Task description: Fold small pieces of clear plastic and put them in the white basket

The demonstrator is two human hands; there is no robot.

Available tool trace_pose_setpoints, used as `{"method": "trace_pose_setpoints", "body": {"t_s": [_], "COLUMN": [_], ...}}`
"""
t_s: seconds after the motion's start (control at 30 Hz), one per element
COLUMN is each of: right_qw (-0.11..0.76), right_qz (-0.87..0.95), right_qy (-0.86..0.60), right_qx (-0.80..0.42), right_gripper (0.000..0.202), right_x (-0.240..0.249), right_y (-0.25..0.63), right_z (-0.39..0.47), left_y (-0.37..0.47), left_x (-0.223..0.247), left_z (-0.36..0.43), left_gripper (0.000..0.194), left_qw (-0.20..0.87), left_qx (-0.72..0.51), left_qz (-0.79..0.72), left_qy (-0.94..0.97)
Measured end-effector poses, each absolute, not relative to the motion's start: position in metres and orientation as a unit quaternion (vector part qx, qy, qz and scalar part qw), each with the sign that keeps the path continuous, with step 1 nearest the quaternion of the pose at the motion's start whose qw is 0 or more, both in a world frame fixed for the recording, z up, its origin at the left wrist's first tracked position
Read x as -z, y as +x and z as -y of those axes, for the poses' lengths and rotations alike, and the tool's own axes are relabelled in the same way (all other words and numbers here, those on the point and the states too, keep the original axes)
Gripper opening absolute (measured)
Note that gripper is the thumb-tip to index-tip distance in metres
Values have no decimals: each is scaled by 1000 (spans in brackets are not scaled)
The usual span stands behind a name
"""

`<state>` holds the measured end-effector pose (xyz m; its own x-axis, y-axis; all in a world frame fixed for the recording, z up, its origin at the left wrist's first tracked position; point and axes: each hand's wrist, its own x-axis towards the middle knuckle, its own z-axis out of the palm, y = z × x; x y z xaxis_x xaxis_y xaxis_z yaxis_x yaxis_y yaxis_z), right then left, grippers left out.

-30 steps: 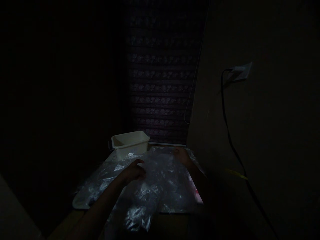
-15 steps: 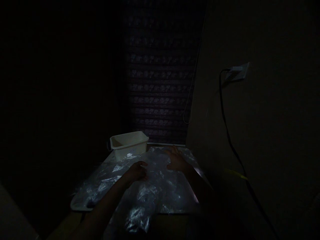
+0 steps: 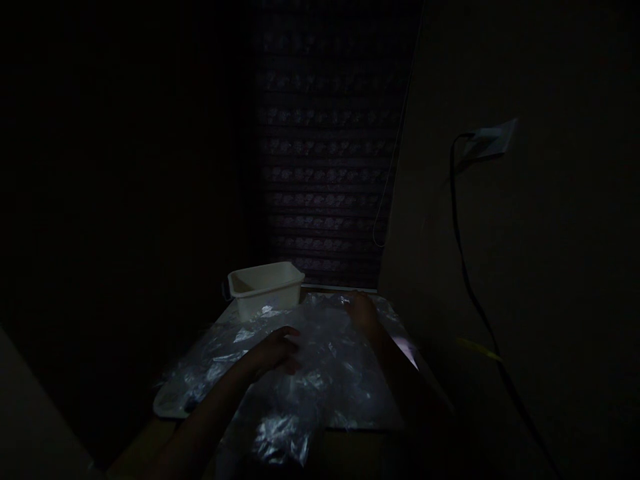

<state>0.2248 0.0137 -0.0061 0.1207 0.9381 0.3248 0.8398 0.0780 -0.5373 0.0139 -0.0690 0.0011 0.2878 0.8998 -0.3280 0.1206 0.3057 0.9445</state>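
Observation:
A crumpled sheet of clear plastic is spread over the table, its folds shining, and part of it hangs past the front edge. Over its middle is my left hand, fingers apart and slightly bent, with nothing held. My right hand reaches the far right part of the sheet. Its fingers are curled down onto the plastic and look closed on it, though dim light hides the fingertips.
A white plastic tub stands at the table's back left. Behind hangs a patterned blind with a pull cord. From a wall socket on the right, a black cable with a yellow tie runs down. The room is very dark.
My right hand has gone from spread fingers to curled ones at the sheet's far part. My left hand's fingers have opened a little. The view has shifted slightly left.

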Motion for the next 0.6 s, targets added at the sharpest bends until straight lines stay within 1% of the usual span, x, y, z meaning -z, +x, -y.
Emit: {"method": "trace_pose_setpoints", "body": {"t_s": [0.07,0.17,0.37,0.47,0.57,0.6], "right_qw": [336,328,318,319,346,360], "right_qz": [640,638,633,630,608,599], "right_qy": [-677,-668,-626,-606,-600,-599], "right_qx": [-138,-198,-325,-366,-388,-392], "right_gripper": [24,15,17,17,7,8], "right_x": [7,9,14,16,14,13], "right_y": [235,250,263,259,253,252], "right_z": [-17,-17,-1,3,4,3], "left_y": [15,16,18,20,22,22], "left_x": [-3,-8,-10,-8,-6,-5], "left_z": [68,68,70,67,65,64], "left_gripper": [37,36,32,31,29,28], "left_qw": [622,612,595,591,593,594], "left_qx": [-311,-307,-294,-300,-311,-313], "left_qz": [-523,-531,-539,-539,-532,-531], "left_qy": [493,499,519,519,519,517]}}
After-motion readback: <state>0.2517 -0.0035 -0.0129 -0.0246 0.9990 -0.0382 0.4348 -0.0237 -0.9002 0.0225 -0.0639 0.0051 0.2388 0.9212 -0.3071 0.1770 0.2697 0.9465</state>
